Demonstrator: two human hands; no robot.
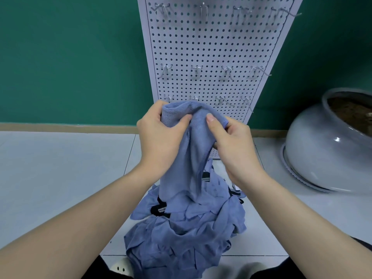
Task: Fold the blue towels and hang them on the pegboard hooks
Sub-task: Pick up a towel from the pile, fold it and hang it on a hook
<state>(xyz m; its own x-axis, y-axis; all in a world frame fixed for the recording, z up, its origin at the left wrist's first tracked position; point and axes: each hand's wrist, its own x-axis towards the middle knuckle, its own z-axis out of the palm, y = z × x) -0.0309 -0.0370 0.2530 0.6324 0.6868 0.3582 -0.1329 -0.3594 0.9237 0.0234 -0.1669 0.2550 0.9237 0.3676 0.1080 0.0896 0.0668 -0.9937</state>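
Observation:
I hold one blue towel [187,150] up in front of me by its bunched top edge. My left hand [159,137] grips the left side of that edge and my right hand [231,143] pinches the right side, thumb on the front. The towel hangs down onto a heap of several crumpled blue towels [181,228] on the floor. Behind stands a white pegboard [213,47] with three rows of metal hooks [196,70], all of them bare. The towel's top edge covers part of the lowest row.
A large round grey pot [322,156] with soil in it stands at the right on a ridged saucer. The floor is pale tile against a green wall [70,57] with a tan skirting board. Something black shows among the heap.

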